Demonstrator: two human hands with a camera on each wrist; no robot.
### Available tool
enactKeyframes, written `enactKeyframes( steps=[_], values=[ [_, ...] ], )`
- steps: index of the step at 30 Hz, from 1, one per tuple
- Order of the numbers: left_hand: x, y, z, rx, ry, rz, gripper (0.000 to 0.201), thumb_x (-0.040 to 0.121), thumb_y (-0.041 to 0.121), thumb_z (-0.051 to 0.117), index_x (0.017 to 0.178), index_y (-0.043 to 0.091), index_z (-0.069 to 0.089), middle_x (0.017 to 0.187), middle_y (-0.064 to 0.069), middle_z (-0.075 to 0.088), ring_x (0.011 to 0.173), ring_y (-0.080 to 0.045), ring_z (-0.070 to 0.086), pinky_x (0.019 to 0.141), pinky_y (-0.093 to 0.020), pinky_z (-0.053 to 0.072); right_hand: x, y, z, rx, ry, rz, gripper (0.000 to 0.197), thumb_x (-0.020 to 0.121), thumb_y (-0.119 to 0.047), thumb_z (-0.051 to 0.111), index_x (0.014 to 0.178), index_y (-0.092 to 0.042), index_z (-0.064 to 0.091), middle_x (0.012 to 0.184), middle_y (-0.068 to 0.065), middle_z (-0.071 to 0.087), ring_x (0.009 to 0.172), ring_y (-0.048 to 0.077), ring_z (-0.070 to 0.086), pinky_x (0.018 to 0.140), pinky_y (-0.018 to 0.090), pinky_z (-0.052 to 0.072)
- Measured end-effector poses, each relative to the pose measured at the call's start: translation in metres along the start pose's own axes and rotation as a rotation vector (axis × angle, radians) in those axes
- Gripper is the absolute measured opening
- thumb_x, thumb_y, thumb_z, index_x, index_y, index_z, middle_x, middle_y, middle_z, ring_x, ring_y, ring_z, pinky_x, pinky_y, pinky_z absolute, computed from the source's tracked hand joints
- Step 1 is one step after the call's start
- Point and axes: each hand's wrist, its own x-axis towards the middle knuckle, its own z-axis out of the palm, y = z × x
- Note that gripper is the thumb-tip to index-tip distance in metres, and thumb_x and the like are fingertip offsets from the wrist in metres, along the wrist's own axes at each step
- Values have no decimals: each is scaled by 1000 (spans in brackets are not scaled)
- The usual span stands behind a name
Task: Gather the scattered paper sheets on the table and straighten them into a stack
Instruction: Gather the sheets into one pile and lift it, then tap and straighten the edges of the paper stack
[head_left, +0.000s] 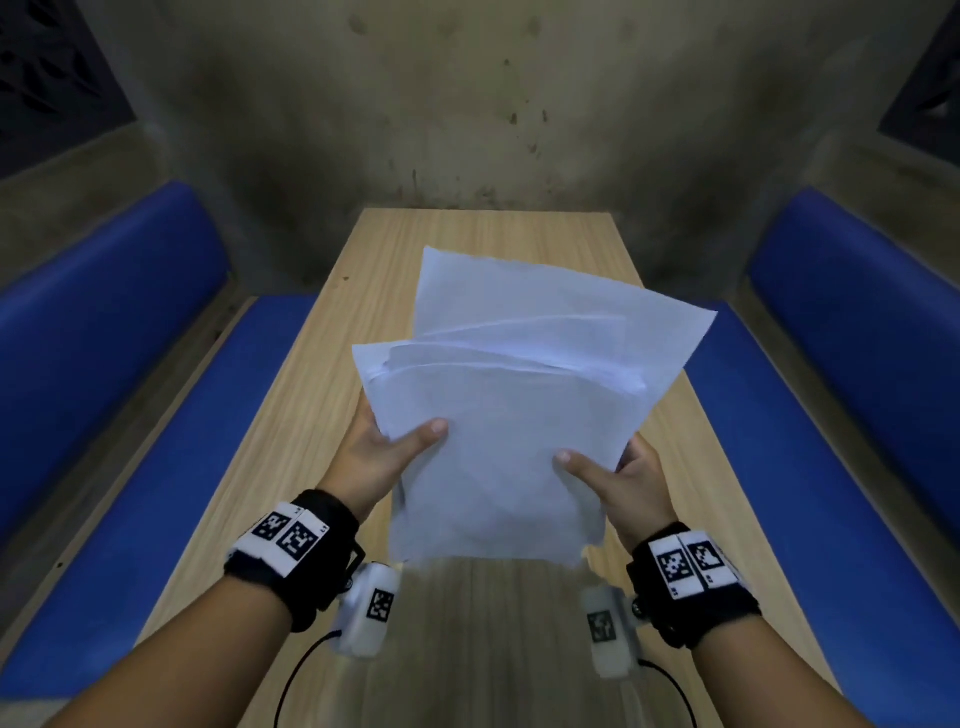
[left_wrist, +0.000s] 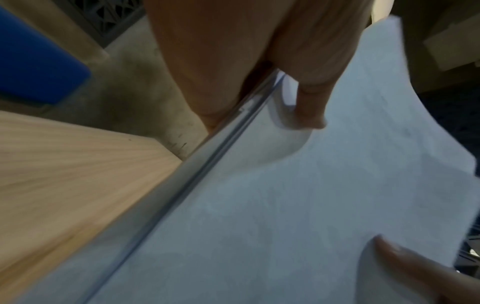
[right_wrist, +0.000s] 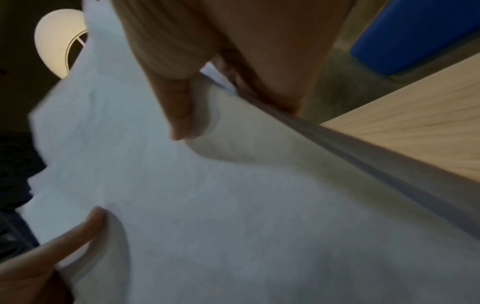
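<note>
Though gathered off the worktop (head_left: 311, 415), still messy. One long wooden worktop, no loose paper seen on it. Two blue benches (head_left: 93, 364), one on each side of the worktop. One bunch of paper sheets (head_left: 498, 415), held up above the middle of the worktop, tops fanned out and crooked; at least four edges showing, true count hard to tell. Left hand (head_left: 379, 457) and right hand (head_left: 623, 478), thumbs on top, pinching the bunch at its two sides. Gathering looks done. Left to do: tapping the edges even, then laying down a neat stack.
</note>
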Motion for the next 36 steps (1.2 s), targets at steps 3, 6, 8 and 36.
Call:
enactKeyframes(
  steps=[3, 6, 8, 36],
  values=[
    [-11, 31, 2, 169, 217, 184, 87, 70, 28, 82, 140, 33, 30, 142, 13, 43, 128, 4, 48, 104, -36, 48, -2, 4, 3, -16, 20, -6, 22, 79, -1, 71, 95, -16, 69, 88, -3, 78, 83, 18, 75, 66, 29, 59],
    [-20, 99, 32, 884, 328, 776, 99, 76, 49, 72, 152, 16, 18, 155, 0, 21, 147, -19, 21, 117, -49, 24, -4, 3, 4, -13, 3, -5, 20, 80, -1, 71, 92, -17, 70, 83, -4, 78, 80, 16, 75, 67, 30, 60],
    [-12, 132, 65, 1327, 204, 989, 92, 78, 60, 60, 152, 19, 24, 157, -6, 29, 147, -27, 23, 116, -55, 20, -5, 2, 4, 0, -16, 2, 22, 80, 1, 70, 93, -17, 69, 81, -4, 78, 77, 14, 74, 65, 28, 59],
    [21, 79, -45, 502, -46, 165, 23, 82, 18, 61, 105, 17, 66, 95, 4, 76, 85, -11, 70, 80, -33, 56, 8, 43, -40, 299, 93, 280, 62, 75, -10, 70, 132, -14, 48, 133, 11, 60, 116, 27, 61, 84, 40, 54]
  ],
)
